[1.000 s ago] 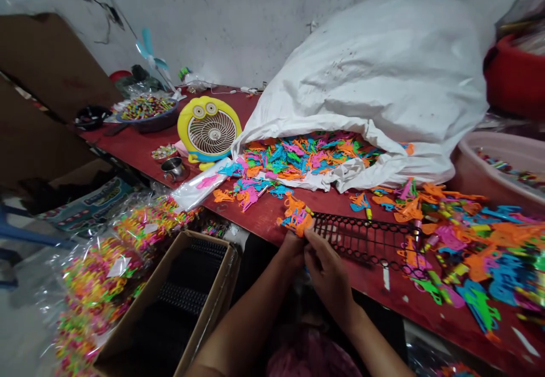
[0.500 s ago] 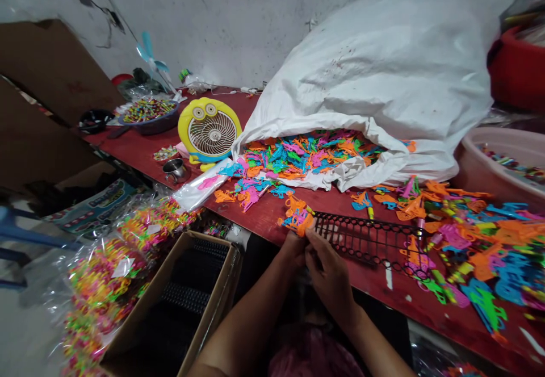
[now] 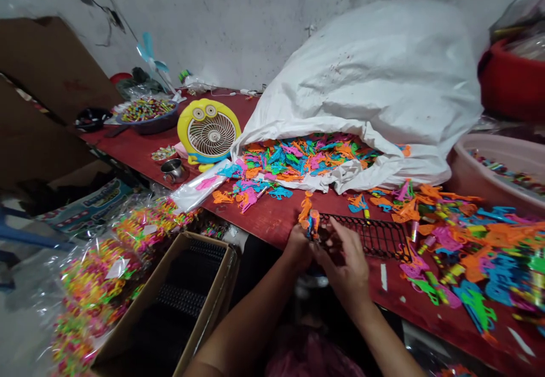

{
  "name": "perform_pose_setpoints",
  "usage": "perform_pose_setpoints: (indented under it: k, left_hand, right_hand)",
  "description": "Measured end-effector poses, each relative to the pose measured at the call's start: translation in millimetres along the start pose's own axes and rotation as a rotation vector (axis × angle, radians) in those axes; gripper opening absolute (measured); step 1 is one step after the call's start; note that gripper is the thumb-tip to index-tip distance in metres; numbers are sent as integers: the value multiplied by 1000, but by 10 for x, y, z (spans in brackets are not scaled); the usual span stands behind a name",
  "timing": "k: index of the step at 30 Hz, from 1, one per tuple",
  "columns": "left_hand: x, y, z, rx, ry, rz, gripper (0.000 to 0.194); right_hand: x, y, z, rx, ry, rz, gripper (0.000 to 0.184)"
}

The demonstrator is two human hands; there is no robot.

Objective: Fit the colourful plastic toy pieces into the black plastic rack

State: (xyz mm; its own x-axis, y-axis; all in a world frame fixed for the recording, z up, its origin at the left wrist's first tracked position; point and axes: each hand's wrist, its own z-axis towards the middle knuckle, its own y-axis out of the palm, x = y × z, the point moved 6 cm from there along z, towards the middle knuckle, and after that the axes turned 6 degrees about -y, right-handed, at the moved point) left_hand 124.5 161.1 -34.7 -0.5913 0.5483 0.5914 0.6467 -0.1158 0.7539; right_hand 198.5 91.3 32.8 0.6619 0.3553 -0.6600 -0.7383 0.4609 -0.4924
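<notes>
Plastic shapes (image 3: pixel 305 209) | white sack (image 3: pixel 374 76): more spilling | carton (image 3: pixel 200 239): black racks (image 3: pixel 179 300)

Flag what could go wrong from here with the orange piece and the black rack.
The thin orange plastic piece held up by the left hand looks fragile, so it might snag or snap against the black rack beside the right hand. The rack's far end lies close to the loose coloured pieces, so a knock could scatter them. Those pieces also reach near the front edge of the red table and could slide off.
</notes>
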Motion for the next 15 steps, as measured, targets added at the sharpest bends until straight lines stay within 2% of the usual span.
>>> perform_pose_setpoints:
  k: [3, 5, 9, 12, 15]
  left_hand:
    - [13, 55, 29, -62, 80, 36, 33]
    - [-20, 29, 69, -36, 80, 34, 35]
    - [-87, -19, 141, -1, 50, -31, 42]
    - [-91, -24, 173, 12, 44, -63, 47]
    - [-107, -54, 207, 83, -16, -10, 50]
  right_hand:
    - [-113, -114, 223, -24, -109, -12, 53]
    - [-160, -138, 341, -57, -142, 25, 44]
    - [-150, -148, 440, -61, -92, 131, 28]
    - [-95, -162, 445, -57, -34, 191, 25]
    - [-32, -198, 457, -66, 7, 213, 24]
